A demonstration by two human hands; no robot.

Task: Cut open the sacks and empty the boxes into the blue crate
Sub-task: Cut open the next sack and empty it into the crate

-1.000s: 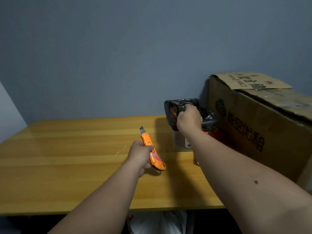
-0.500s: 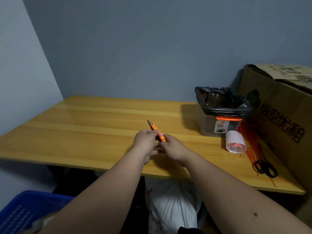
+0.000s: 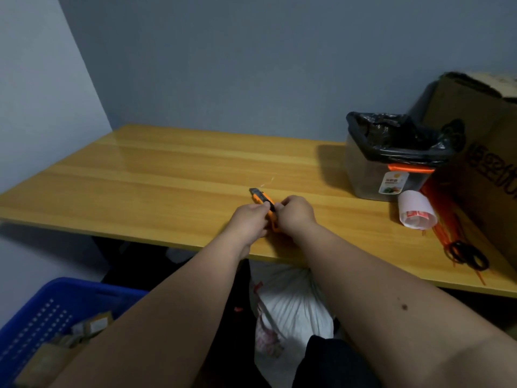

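Orange plastic knife (image 3: 264, 206), short grey blade out toward 11 o'clock, sits over the glossy wooden tabletop (image 3: 156, 175), gripped by the left hand (image 3: 250, 218) and pinched by the right hand (image 3: 296, 217). At 6 o'clock under the edge lies a crumpled white sack (image 3: 293, 306). At 8 o'clock the perforated blue crate (image 3: 39, 317) holds brown boxes (image 3: 84, 329). At 2 o'clock, a clear bin (image 3: 383, 161) has a black liner.

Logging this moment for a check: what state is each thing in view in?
Utility knife: blade out, held over the table by both hands.
Left hand: grips the knife.
Right hand: grips the knife.
Blue crate: on the floor, boxes inside.
White sack: under the table.
Bin: open, black liner fitted.
Cardboard box: flap up.
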